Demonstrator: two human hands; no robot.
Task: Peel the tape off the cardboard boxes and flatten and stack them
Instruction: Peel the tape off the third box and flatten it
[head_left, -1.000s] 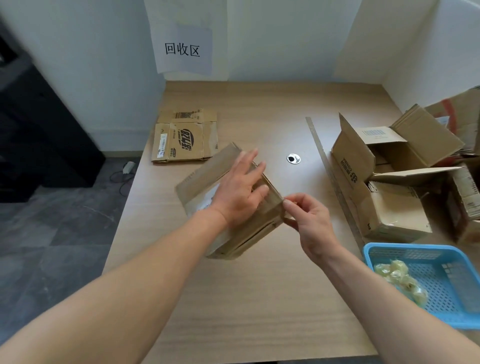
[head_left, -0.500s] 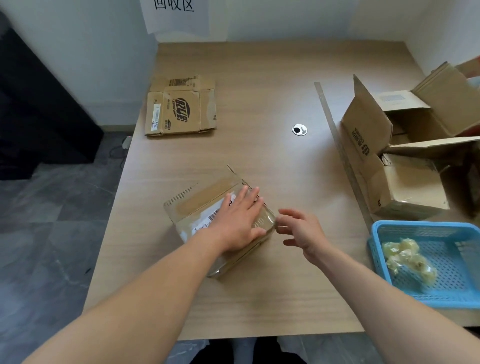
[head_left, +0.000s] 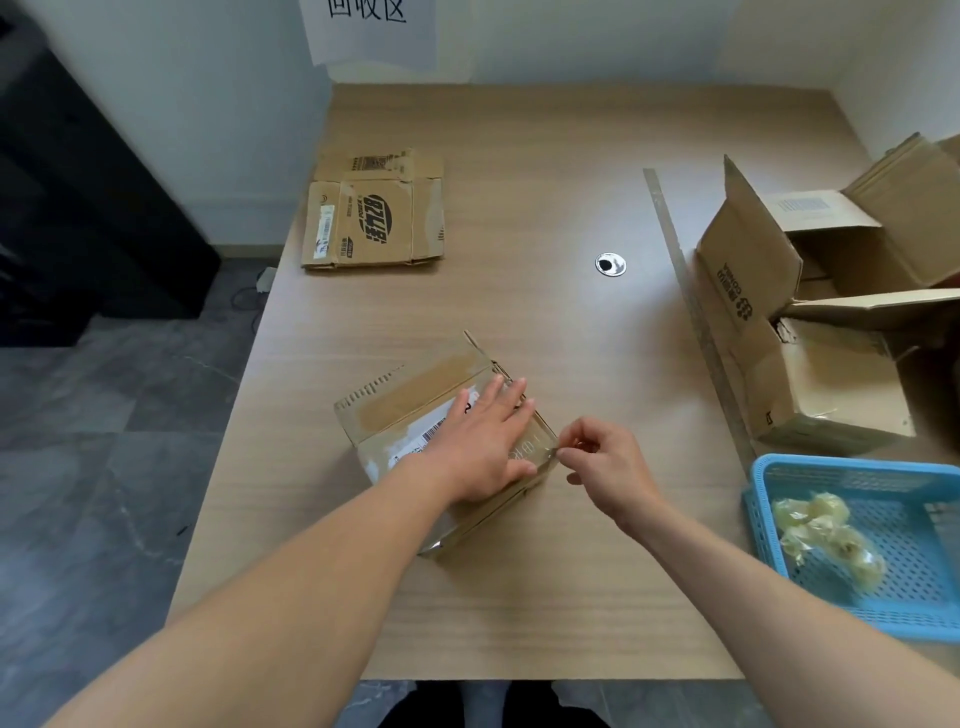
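Flattened stack (head_left: 371, 218) sits at the far left of the table (head_left: 545, 156) — little done so far. Current box (head_left: 410, 410) lies near the front edge, left hand (head_left: 485, 441) pressing it with straight fingers, right hand (head_left: 605, 465) pinching clear tape (head_left: 550, 449) at its right corner. Several unflattened boxes (head_left: 810, 374) wait at right — most work is left, by my reckoning.

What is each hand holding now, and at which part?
The left hand presses flat on the small brown cardboard box, gripping nothing. The right hand pinches the clear tape at the box's right edge.
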